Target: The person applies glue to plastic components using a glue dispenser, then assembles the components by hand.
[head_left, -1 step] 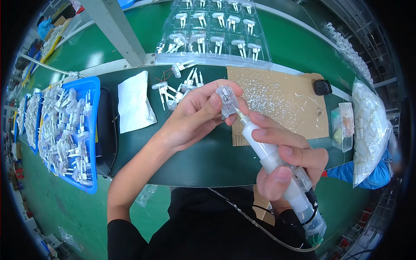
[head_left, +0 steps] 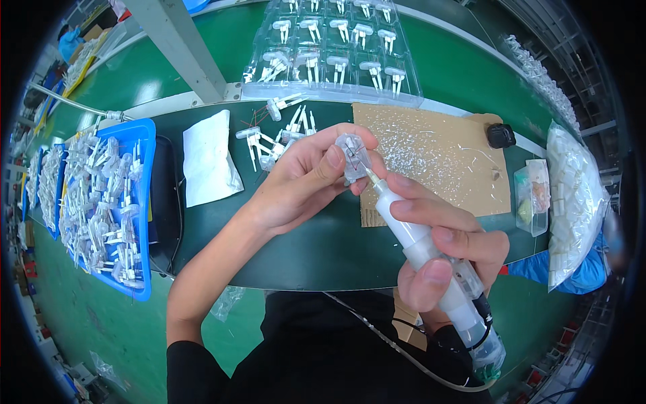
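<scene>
Between the thumb and fingers of my left hand (head_left: 316,165) is a small transparent plastic housing (head_left: 352,151) with thin dark red wires inside. My right hand (head_left: 449,246) is wrapped round a white syringe-like tool (head_left: 405,222), with a tapered pale tip and a hose and cable at its back end. The tool slants up to the left. Its tip meets the lower right edge of the housing; whether it goes inside I cannot tell. Behind my left hand lie several loose plastic parts with white legs (head_left: 256,141), some with red wires.
A blue bin (head_left: 145,202) full of similar parts stands at the left, by a white paper (head_left: 210,158). A transparent tray (head_left: 330,91) holds more parts at the back. White scraps cover the cardboard (head_left: 431,168). At the right are a small box (head_left: 531,202) and a bulging bag (head_left: 572,202).
</scene>
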### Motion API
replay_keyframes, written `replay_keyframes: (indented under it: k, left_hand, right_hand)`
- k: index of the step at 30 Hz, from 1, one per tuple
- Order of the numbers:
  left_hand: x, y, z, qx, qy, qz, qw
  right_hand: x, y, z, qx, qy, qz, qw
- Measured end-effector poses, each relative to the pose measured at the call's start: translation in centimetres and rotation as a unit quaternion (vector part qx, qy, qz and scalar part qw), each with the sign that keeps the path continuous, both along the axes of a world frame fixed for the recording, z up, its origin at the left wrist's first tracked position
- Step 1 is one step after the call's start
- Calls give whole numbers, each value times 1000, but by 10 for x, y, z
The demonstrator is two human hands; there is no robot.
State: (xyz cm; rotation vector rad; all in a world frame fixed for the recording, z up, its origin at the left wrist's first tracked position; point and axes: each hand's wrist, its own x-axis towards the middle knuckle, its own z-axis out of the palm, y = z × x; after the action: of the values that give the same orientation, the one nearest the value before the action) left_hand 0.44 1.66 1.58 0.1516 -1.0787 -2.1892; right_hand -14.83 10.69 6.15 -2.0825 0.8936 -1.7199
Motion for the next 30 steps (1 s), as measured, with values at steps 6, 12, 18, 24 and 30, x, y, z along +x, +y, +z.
replay_keyframes:
  k: [6,12,18,24,30]
  left_hand:
    - [-2,0,1,2,8,0,1000]
    - [-2,0,0,-9,11,-1,1000]
    - [-2,1,0,-10,11,4,1000]
    - [-2,0,2,-8,4,1,1000]
    - [-2,1,2,-6,6,0,1000]
  right_hand:
    - [0,2,0,8,21,-7,1000]
    - [-1,3,1,16,19,-5,1000]
    - [-1,3,1,18,28,0,999]
    - [-2,3,1,10,24,4,1000]
    - [-2,1,-1,2,14,9,1000]
